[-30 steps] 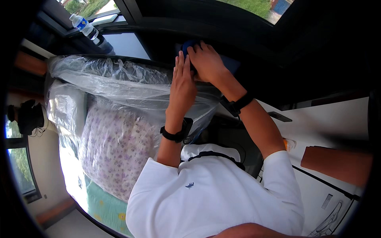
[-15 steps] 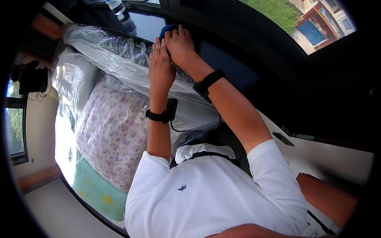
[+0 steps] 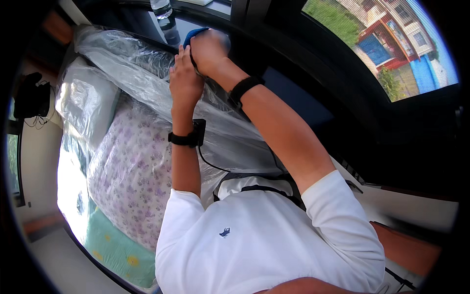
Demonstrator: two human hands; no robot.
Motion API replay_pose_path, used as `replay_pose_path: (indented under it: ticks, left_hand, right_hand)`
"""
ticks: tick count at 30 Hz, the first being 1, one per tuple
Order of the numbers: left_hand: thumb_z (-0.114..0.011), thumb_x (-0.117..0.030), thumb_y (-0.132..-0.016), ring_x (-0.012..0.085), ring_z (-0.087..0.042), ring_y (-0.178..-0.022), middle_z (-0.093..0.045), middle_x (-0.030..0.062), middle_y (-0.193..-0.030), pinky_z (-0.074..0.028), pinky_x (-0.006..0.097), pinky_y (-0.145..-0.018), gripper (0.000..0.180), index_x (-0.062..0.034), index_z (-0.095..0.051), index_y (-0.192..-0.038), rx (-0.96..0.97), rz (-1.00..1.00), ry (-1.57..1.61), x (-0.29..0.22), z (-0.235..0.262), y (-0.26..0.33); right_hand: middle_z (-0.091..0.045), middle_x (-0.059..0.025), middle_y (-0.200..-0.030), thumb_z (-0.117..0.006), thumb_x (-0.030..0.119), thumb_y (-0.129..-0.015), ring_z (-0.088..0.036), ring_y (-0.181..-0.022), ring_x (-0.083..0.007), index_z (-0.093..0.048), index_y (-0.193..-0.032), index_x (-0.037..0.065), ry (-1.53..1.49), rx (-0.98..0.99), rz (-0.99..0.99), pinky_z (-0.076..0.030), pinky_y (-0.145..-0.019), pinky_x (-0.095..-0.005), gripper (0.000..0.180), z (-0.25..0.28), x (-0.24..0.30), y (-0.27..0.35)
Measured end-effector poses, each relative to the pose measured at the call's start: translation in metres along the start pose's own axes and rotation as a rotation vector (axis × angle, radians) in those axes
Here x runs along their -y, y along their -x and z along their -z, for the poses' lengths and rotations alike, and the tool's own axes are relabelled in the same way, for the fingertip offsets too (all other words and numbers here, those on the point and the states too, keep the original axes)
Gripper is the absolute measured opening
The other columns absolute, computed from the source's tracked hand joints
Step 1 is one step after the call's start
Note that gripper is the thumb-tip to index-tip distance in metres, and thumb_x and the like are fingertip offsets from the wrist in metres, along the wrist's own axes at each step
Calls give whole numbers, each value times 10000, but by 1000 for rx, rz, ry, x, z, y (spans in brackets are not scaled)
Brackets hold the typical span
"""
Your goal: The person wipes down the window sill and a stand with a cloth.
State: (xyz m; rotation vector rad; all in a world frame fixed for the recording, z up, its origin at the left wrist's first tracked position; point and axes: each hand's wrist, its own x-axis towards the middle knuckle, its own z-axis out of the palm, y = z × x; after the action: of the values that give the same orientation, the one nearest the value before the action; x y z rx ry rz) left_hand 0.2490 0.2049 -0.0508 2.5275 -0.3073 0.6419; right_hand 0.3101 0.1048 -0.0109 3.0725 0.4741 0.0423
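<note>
Both my hands are close together beside the dark glossy surface below the window. My right hand (image 3: 209, 53) is curled over a blue, cloth-like item (image 3: 194, 35); its fingertips are blurred, and most of the item is hidden under the hand. My left hand (image 3: 187, 81) lies just left of it, fingers stretched forward and near the item's edge. The left thumb is hidden. Black straps (image 3: 188, 139) with small boxes circle both wrists, and a thin cable hangs from the left one.
A bed on the left holds a floral quilt (image 3: 132, 171) and a green cover (image 3: 117, 245) under clear plastic sheeting (image 3: 107, 56). A water bottle (image 3: 161, 9) stands on the glossy surface (image 3: 147, 24). The window (image 3: 387, 49) is at upper right.
Both hands have shifted slightly left with the blue item, and more of it shows. My right hand has turned and its fingers now blur. The view has swung a little.
</note>
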Motion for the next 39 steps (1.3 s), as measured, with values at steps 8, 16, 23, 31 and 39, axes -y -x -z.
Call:
replay_pose_path:
  ticks: [8, 16, 23, 31, 39]
  left_hand:
    - [-607, -273, -887, 418, -305, -1413, -387, 155, -1508, -277, 604, -1094, 676, -105, -311, -1472, 51, 78, 2, 45, -2, -27]
    - [-588, -292, -911, 420, -258, -1433, -335, 153, -1538, -240, 610, -1107, 684, -108, -273, -1490, 128, 59, -26, 53, -9, -49]
    - [-605, -83, -840, 463, -220, -1428, -297, 265, -1525, -238, 483, -1153, 672, -17, -333, -1451, 389, -81, 180, 58, 13, -46]
    - [-585, -33, -772, 406, -385, -1364, -452, 310, -1397, -313, 470, -1127, 546, 121, -484, -1286, 472, -522, 99, -141, 15, 39]
    - [-651, -61, -702, 343, -536, -1055, -537, 185, -1128, -447, 419, -892, 578, 60, -549, -1258, 605, -674, 255, -264, -3, 104]
  right_hand:
    - [-442, -269, -1402, -646, 229, -840, -332, -1381, -448, -461, -1303, -14, -84, -271, -71, -230, -1146, -507, 555, -14, 29, -36]
    - [-442, -276, -1401, -635, 266, -848, -330, -1387, -440, -460, -1324, -18, -123, -315, -106, -235, -1148, -502, 582, -12, 22, -44]
    - [-512, -219, -1341, -754, 426, -706, -439, -1301, -362, -552, -1282, 12, -191, 123, -94, -323, -1087, -446, 738, 28, 5, 21]
    - [-365, -308, -1453, -682, 441, -824, -288, -1418, -407, -346, -1401, -91, -95, -156, -313, -231, -1172, -453, 854, 13, -80, 240]
    - [-449, -328, -1364, -776, 389, -759, -418, -1333, -432, -363, -1347, -104, -3, 119, -616, -365, -1108, -464, 871, 51, -120, 379]
